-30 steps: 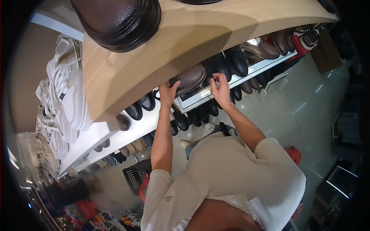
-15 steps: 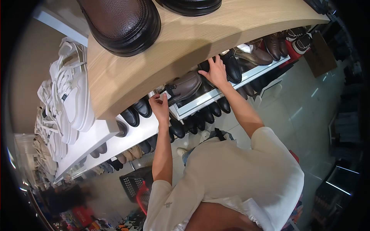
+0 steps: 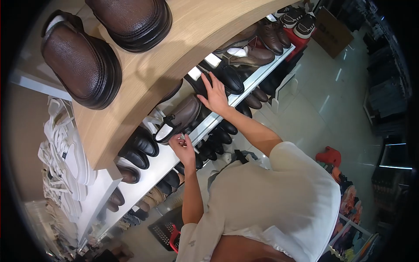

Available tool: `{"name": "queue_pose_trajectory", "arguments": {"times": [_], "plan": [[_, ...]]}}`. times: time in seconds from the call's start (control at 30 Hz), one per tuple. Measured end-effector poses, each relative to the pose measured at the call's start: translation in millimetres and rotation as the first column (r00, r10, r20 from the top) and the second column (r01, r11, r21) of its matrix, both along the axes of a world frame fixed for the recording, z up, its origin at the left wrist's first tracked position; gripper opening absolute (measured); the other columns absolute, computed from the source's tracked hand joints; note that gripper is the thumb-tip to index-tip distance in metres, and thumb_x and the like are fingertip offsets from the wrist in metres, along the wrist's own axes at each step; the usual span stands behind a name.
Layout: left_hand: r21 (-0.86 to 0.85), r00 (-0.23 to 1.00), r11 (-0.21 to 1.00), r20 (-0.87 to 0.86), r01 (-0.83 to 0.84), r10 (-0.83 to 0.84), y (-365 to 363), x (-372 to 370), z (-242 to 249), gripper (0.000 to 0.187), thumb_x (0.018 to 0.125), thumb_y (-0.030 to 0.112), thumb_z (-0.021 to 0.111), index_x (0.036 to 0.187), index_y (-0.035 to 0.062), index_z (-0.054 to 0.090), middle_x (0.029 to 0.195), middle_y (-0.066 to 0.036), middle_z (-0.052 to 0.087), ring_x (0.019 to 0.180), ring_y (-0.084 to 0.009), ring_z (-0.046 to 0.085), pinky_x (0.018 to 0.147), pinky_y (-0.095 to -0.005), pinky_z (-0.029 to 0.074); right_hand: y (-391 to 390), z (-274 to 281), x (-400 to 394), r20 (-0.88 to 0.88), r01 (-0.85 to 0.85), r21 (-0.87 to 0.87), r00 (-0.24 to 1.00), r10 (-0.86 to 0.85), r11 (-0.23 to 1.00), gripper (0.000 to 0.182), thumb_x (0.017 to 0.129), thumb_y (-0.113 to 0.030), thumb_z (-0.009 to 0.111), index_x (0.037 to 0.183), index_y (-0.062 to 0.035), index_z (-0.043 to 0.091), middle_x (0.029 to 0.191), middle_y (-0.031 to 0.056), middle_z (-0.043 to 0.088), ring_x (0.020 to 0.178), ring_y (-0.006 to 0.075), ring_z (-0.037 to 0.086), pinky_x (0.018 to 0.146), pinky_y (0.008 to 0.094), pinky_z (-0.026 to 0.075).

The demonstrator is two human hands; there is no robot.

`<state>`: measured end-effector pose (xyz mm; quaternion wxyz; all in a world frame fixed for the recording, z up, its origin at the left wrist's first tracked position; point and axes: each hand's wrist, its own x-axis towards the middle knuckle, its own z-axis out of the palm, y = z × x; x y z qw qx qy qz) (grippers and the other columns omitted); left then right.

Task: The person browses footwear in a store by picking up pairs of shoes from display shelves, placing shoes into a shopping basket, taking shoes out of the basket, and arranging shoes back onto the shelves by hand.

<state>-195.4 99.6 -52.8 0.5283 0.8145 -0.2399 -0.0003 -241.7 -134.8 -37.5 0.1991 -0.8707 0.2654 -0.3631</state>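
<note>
My left hand (image 3: 182, 149) is beside the heel end of a grey-brown strap shoe (image 3: 185, 112) on the white shelf. Its fingers are half curled, with the thumb apart from them, and no grip on the shoe is visible. The shoe's white insole shows at its opening. My right hand (image 3: 215, 95) is spread between that shoe's toe and a black shoe (image 3: 198, 83). Its fingertips are over the black shoe, and contact is hard to make out. Another black shoe (image 3: 230, 78) lies just right of this hand.
Above the shelf juts a curved wooden ledge (image 3: 192, 41) bearing large brown leather shoes (image 3: 83, 65). White sneakers (image 3: 74, 144) are piled at left. More dark shoes (image 3: 220, 133) line a lower level. A red stool (image 3: 328, 156) and a cardboard box (image 3: 329, 32) stand at right.
The view has swung, bringing a second brown shoe into sight on the ledge. My left hand has moved from the strap shoe's heel to its near side. My right hand stays by the black shoe.
</note>
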Motion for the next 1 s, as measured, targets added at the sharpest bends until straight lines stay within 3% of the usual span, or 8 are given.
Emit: {"name": "queue_pose_trajectory", "arguments": {"times": [0.1, 0.2, 0.43, 0.53, 0.63, 0.73, 0.87, 1.0], "plan": [[-0.033, 0.997, 0.997, -0.033, 0.074, -0.075, 2, -20, -9, 0.017, 0.090, 0.008, 0.067, 0.102, 0.0006, 0.056, 0.100, -0.008, 0.051, 0.068, -0.0135, 0.051, 0.061, -0.0274, 0.045, 24, -15, -33, 0.085, 0.008, 0.142, 0.996, -0.021, 0.990, 0.074, 0.085, -0.017, 0.068, 0.145, 0.0040, 0.031, 0.141, 0.0266, 0.038, 0.126, 0.0438, 0.044, 0.104, 0.0463, 0.037], [-0.114, 0.948, 0.976, -0.242, 0.185, -0.208, -3, -35, -26, 0.013, 0.091, 0.009, 0.067, 0.097, 0.0013, 0.058, 0.086, -0.004, 0.053, 0.069, -0.0106, 0.052, 0.062, -0.0256, 0.045, 46, -22, -82, 0.075, 0.108, 0.123, 0.990, -0.117, 0.987, 0.061, 0.086, -0.013, 0.067, 0.138, 0.0016, 0.040, 0.136, 0.0222, 0.043, 0.120, 0.0400, 0.049, 0.100, 0.0443, 0.042], [-0.189, 0.834, 0.914, -0.374, 0.359, -0.405, -21, -78, -54, 0.015, 0.092, 0.014, 0.068, 0.098, 0.0023, 0.059, 0.087, -0.003, 0.057, 0.071, -0.0098, 0.053, 0.063, -0.0246, 0.045, 42, -59, -189, -0.027, 0.388, 0.239, 0.919, -0.393, 0.890, 0.046, 0.087, -0.011, 0.066, 0.128, -0.0001, 0.048, 0.126, 0.0190, 0.050, 0.101, 0.0340, 0.059, 0.089, 0.0411, 0.049], [-0.179, 0.814, 0.917, -0.423, 0.356, -0.399, -21, -92, -49, 0.019, 0.093, 0.019, 0.068, 0.099, 0.0023, 0.060, 0.085, -0.002, 0.057, 0.070, -0.0088, 0.052, 0.062, -0.0235, 0.045, 17, -58, -213, 0.039, 0.424, 0.332, 0.886, -0.462, 0.842, 0.044, 0.087, -0.012, 0.064, 0.126, 0.0010, 0.048, 0.121, 0.0219, 0.051, 0.109, 0.0388, 0.054, 0.093, 0.0446, 0.046], [-0.169, 0.753, 0.933, -0.554, 0.317, -0.356, -31, -97, -35, 0.021, 0.094, 0.021, 0.067, 0.099, 0.0022, 0.060, 0.081, -0.002, 0.058, 0.069, -0.0085, 0.053, 0.062, -0.0231, 0.045, -26, -54, -224, 0.072, 0.489, 0.277, 0.848, -0.525, 0.827, 0.044, 0.088, -0.013, 0.065, 0.127, 0.0018, 0.049, 0.120, 0.0197, 0.052, 0.100, 0.0328, 0.058, 0.088, 0.0420, 0.049], [-0.132, 0.735, 0.939, -0.592, 0.317, -0.331, -57, -96, -18, 0.024, 0.095, 0.024, 0.066, 0.101, 0.0016, 0.060, 0.080, -0.002, 0.059, 0.068, -0.0082, 0.054, 0.061, -0.0231, 0.046, -80, -28, -223, 0.113, 0.510, 0.325, 0.815, -0.568, 0.796, 0.042, 0.086, -0.015, 0.066, 0.122, 0.0022, 0.052, 0.118, 0.0212, 0.052, 0.105, 0.0384, 0.056, 0.092, 0.0434, 0.046], [-0.125, 0.771, 0.943, -0.548, 0.308, -0.324, -110, -101, -16, 0.026, 0.098, 0.026, 0.062, 0.103, 0.0004, 0.059, 0.082, -0.004, 0.059, 0.071, -0.0106, 0.057, 0.063, -0.0245, 0.048, -193, 7, -219, 0.144, 0.451, 0.101, 0.875, -0.462, 0.887, 0.050, 0.082, -0.021, 0.072, 0.126, -0.0048, 0.055, 0.122, 0.0200, 0.052, 0.109, 0.0396, 0.055, 0.096, 0.0457, 0.044], [-0.167, 0.768, 0.954, -0.566, 0.249, -0.300, -190, -114, -20, 0.025, 0.097, 0.024, 0.064, 0.102, 0.0008, 0.058, 0.080, -0.003, 0.058, 0.072, -0.0090, 0.055, 0.064, -0.0239, 0.047, -335, 47, -205, -0.028, 0.267, -0.147, 0.961, -0.273, 0.953, 0.066, 0.078, -0.041, 0.077, 0.134, -0.0155, 0.054, 0.137, 0.0225, 0.045, 0.130, 0.0450, 0.041, 0.107, 0.0516, 0.035]]}}
